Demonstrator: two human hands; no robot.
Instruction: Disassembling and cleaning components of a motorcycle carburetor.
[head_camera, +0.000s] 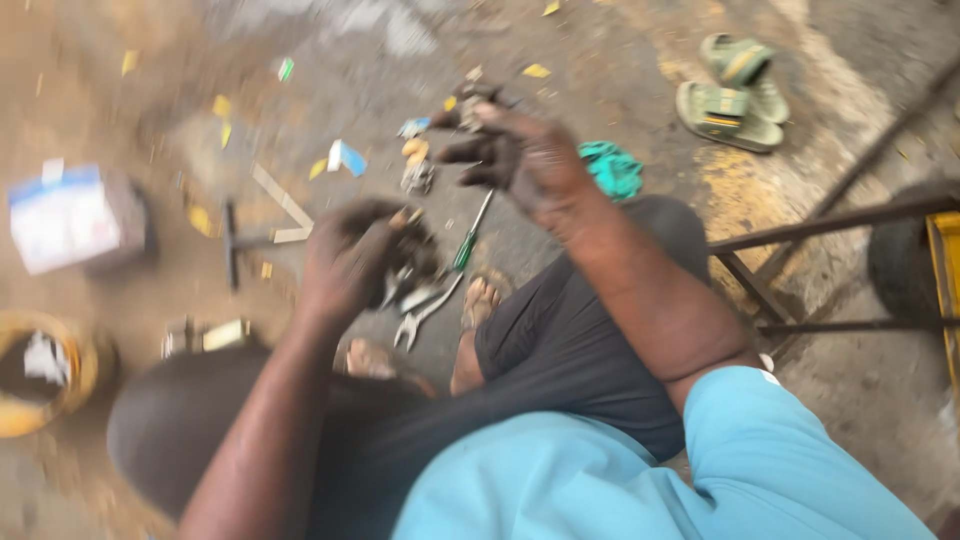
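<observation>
My left hand (355, 255) is closed around a small dark, greasy metal part (410, 250) held above my knees. My right hand (515, 150) is raised further out, its fingers pinching another small dark piece (468, 105). Motion blur hides what either piece is. Below the left hand, on the ground, lie a pair of pliers (420, 315) and a green-handled screwdriver (470, 235). My bare feet (480, 300) rest beside those tools.
A white and blue box (65, 215) sits at the left, a yellow round container (40, 375) below it. A teal rag (612, 168), green sandals (735, 90), scattered scraps and small parts lie on the dirt. A rusty metal frame (840, 220) stands at the right.
</observation>
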